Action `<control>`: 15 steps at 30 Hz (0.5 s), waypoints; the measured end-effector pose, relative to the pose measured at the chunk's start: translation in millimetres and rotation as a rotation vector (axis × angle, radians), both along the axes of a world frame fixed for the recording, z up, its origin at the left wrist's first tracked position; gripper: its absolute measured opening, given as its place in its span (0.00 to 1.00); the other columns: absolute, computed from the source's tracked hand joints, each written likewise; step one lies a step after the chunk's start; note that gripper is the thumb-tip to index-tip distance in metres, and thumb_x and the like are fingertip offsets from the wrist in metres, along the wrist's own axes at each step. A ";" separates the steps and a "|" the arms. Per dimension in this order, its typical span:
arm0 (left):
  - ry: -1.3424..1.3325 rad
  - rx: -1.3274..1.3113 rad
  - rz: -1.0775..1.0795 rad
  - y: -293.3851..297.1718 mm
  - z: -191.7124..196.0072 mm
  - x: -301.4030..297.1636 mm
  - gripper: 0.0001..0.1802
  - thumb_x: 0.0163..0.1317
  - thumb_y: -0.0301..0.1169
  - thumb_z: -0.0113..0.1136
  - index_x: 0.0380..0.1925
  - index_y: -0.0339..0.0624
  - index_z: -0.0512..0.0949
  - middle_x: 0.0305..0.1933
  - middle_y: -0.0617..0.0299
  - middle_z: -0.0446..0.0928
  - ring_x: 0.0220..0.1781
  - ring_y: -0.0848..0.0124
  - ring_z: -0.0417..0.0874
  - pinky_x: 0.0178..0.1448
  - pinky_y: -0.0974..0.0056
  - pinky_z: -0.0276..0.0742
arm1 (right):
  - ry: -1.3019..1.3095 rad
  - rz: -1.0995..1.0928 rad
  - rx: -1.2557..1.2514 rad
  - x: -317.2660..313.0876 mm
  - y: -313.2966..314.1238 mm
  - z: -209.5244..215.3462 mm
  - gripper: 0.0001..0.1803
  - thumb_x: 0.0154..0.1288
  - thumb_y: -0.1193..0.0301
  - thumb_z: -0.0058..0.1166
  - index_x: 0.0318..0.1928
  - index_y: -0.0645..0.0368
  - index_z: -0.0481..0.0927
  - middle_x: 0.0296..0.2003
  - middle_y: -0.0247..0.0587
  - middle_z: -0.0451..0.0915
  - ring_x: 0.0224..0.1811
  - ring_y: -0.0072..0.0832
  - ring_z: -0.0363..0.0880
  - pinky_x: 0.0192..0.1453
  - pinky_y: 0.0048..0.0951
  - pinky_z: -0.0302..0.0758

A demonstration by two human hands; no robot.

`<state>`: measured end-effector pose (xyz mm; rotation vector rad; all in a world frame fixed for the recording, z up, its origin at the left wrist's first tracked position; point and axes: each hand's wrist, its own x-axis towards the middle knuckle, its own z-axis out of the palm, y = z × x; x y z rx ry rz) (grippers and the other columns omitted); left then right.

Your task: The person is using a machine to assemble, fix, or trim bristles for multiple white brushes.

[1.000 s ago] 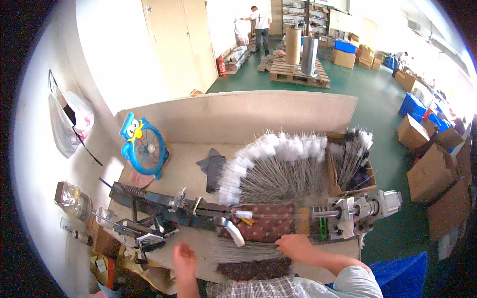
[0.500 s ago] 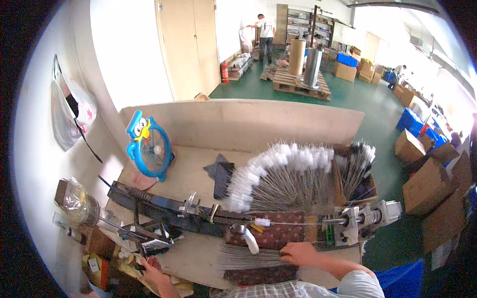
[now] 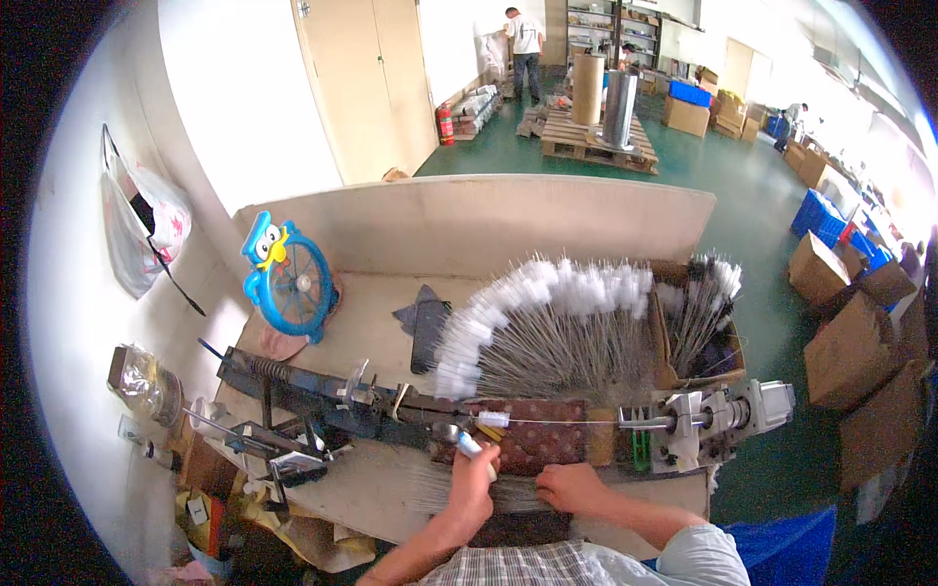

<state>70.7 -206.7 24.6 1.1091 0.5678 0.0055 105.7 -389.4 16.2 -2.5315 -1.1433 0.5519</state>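
Observation:
My left hand [image 3: 472, 485] is closed round the white lever handle [image 3: 475, 449] at the front of the bench machine [image 3: 415, 422]. Just above that handle, a small white-bristled brush head [image 3: 493, 419] sits in line with a thin wire [image 3: 562, 422]. This wire runs right to the metal chuck [image 3: 650, 422] of the motor unit [image 3: 728, 420]. My right hand [image 3: 574, 486] has its fingers curled at the right end of a bundle of thin metal wires [image 3: 445, 491], lying on a dark red spotted cloth [image 3: 547, 447]; its fingertips are partly hidden.
Behind the machine lies a large fan of white wire brushes [image 3: 557, 332], with a cardboard box [image 3: 718, 366] of more brushes to its right. A blue cartoon-shaped fan [image 3: 293, 283] and a dark phone-like slab [image 3: 428, 337] are at the left. A low board [image 3: 489, 220] edges the table's back.
My left hand has moved right and up from the front left of the bench and closed on the lever handle. My right hand stays by the wires, fingers drawn in. The view has shifted slightly.

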 end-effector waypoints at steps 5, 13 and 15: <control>-0.135 -1.141 0.070 24.4 96.5 4.7 0.14 0.60 0.43 0.54 0.32 0.43 0.74 0.21 0.69 0.68 0.18 0.79 0.65 0.29 0.68 0.68 | 0.054 -0.051 0.036 5.7 -5.7 -11.3 0.11 0.60 0.59 0.48 0.36 0.50 0.79 0.35 0.34 0.77 0.39 0.37 0.78 0.37 0.40 0.76; -0.040 -0.518 -0.093 42.9 79.5 -36.8 0.17 0.66 0.41 0.46 0.36 0.37 0.74 0.25 0.61 0.74 0.20 0.75 0.71 0.30 0.70 0.71 | 0.050 -0.123 -0.026 1.5 -2.1 13.3 0.11 0.62 0.60 0.47 0.37 0.50 0.78 0.34 0.35 0.76 0.40 0.37 0.78 0.39 0.41 0.76; -0.085 -0.345 -0.383 28.9 81.4 -29.2 0.14 0.67 0.36 0.46 0.39 0.35 0.74 0.28 0.58 0.76 0.24 0.73 0.75 0.34 0.68 0.74 | 0.022 -0.128 0.035 0.6 -2.2 18.4 0.11 0.62 0.60 0.47 0.38 0.51 0.78 0.34 0.36 0.76 0.39 0.38 0.77 0.39 0.41 0.75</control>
